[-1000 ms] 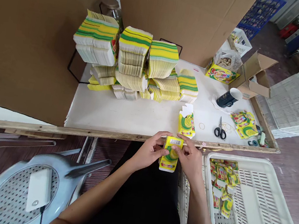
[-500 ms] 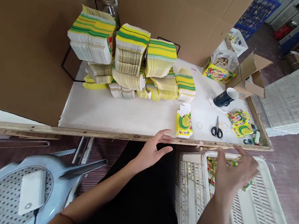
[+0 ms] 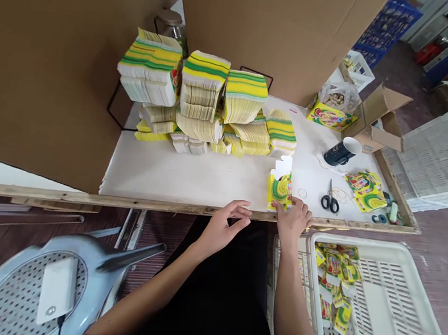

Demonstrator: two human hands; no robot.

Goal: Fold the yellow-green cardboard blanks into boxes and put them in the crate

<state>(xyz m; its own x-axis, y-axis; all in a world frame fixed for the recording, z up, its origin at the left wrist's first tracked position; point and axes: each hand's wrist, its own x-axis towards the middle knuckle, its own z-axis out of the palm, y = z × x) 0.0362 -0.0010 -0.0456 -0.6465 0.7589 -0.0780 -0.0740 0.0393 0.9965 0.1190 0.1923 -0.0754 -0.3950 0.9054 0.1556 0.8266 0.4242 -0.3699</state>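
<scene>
A small yellow and green printed carton (image 3: 278,187) with white end flaps lies near the front edge of the white-topped table (image 3: 162,174). My right hand (image 3: 294,221) is at its lower right corner, the thumb over the bottom and the fingers curled along the side. To the left, my left hand (image 3: 224,226) hovers just off the wooden edge, holding nothing, with thumb and fingers apart. Stacks of flat yellow and green cartons (image 3: 204,80) stand behind. Small filled-looking packs (image 3: 335,274) lie in the white plastic crate (image 3: 397,290) to the lower right.
Black scissors (image 3: 329,200), a dark mug (image 3: 342,152) and loose flat cartons (image 3: 365,189) are on the table's right. An open cardboard box (image 3: 381,123) stands behind them. A blue stool (image 3: 95,272) at lower left bears a white power bank (image 3: 58,289). Tall cardboard panels (image 3: 271,20) border the table.
My right hand has moved left from above the crate to the small carton. My left hand stays near the table edge. The view has shifted slightly.
</scene>
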